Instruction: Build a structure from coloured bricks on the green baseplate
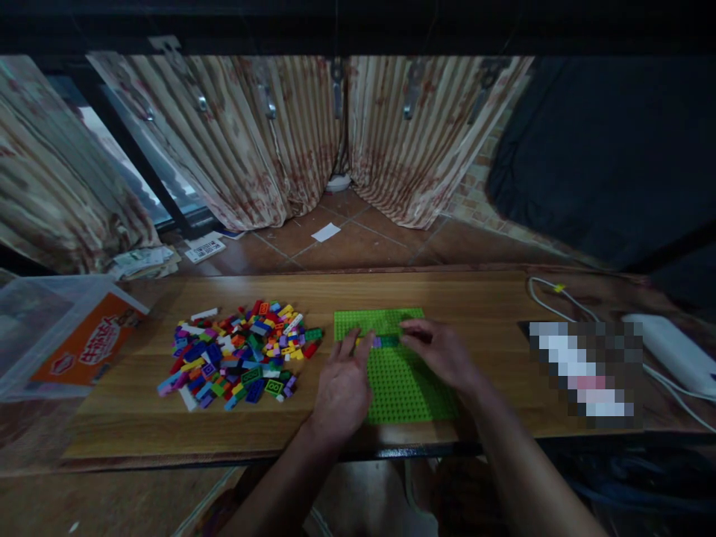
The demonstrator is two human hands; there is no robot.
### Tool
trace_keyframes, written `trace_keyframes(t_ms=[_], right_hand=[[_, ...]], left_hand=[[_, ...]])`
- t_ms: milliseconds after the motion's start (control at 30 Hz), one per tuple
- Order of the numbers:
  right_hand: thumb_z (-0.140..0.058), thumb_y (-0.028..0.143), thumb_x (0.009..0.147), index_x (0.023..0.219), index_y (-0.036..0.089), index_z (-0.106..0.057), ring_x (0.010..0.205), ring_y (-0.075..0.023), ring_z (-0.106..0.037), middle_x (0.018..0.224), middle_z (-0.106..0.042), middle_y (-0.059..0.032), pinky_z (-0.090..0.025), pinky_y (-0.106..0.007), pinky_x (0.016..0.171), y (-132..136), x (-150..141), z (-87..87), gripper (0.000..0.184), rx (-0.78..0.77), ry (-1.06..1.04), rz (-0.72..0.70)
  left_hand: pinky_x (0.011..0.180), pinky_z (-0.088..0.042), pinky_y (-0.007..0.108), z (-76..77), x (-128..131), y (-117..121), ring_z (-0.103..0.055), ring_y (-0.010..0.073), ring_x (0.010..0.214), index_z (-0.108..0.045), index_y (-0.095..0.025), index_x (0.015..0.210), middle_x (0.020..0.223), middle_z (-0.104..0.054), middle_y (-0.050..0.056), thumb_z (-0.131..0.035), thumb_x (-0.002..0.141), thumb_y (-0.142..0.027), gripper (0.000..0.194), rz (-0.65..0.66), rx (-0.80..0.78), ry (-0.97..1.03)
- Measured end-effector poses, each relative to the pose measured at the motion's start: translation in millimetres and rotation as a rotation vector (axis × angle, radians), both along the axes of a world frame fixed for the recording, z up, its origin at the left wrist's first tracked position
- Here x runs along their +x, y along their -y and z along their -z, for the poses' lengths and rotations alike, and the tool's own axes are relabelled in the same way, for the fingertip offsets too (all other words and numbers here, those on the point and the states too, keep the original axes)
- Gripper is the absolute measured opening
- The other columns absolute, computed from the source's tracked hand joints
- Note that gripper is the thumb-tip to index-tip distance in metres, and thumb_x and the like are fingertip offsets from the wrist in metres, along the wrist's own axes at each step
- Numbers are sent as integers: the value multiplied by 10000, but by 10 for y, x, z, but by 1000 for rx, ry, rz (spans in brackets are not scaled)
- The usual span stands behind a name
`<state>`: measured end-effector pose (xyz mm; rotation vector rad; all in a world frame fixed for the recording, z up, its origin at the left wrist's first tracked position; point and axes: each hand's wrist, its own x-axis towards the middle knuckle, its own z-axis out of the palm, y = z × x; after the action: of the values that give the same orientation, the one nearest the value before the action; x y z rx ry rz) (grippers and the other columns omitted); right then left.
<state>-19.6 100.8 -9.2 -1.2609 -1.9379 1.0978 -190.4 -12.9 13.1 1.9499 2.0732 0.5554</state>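
Observation:
A light green studded baseplate (411, 388) lies on the wooden tabletop in front of me. Across its upper part runs a short row of bricks: a bit of yellow, a purple brick (377, 342) and a dark green brick (388, 341). My left hand (342, 388) rests over the plate's left edge, fingers stretched out, their tips at the row's left end. At the other end, my right hand (441, 354) has thumb and fingers drawn together by the dark green brick. Whatever sits between those fingertips is hidden.
A heap of loose coloured bricks (240, 354) spreads left of the baseplate. Farther left stands a clear plastic box (33, 313) with an orange label. On the right are a blurred-out item (582, 373), a white power strip (671, 354) and white cables (576, 298).

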Motion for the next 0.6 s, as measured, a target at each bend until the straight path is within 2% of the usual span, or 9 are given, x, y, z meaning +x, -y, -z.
trace_keyframes(t_ms=[100, 200, 300, 500, 600], right_hand=[[-596, 347, 832, 909, 201, -732, 877, -216, -677, 941, -742, -66, -501, -369, 841, 24, -21, -33, 214, 79, -19, 83], [-591, 337, 837, 897, 217, -735, 849, -210, -666, 926, -728, -56, -496, -356, 810, 69, -84, -51, 197, 130, 41, 17], [-596, 281, 822, 871, 232, -741, 825, -202, -654, 897, -711, -43, -483, -356, 809, 97, -130, -58, 161, 161, 140, -74], [-586, 337, 847, 917, 233, -732, 854, -197, -633, 958, -682, -51, -489, -344, 793, 114, -143, -89, 193, 190, 57, 15], [-600, 320, 836, 926, 232, -729, 861, -204, -624, 961, -667, -54, -488, -363, 811, 124, -167, -65, 180, 200, 97, -65]], left_hand=[[1063, -442, 342, -23, -74, -22, -539, 198, 1242, -499, -151, 1360, 1384, -538, 118, -377, 809, 44, 597, -86, 67, 168], [1008, -491, 354, -38, -108, -50, -609, 211, 1145, -517, -138, 1334, 1310, -592, 122, -369, 851, 13, 528, -140, 78, 266], [985, -506, 362, -41, -108, -70, -631, 226, 1111, -526, -113, 1321, 1264, -621, 139, -383, 867, -8, 487, -175, 49, 288], [976, -509, 371, -41, -87, -68, -641, 236, 1096, -552, -96, 1295, 1218, -644, 151, -384, 896, -42, 436, -190, 47, 335], [972, -511, 368, -28, -63, -61, -646, 231, 1087, -556, -112, 1292, 1233, -637, 148, -377, 900, -50, 436, -190, 43, 364]])
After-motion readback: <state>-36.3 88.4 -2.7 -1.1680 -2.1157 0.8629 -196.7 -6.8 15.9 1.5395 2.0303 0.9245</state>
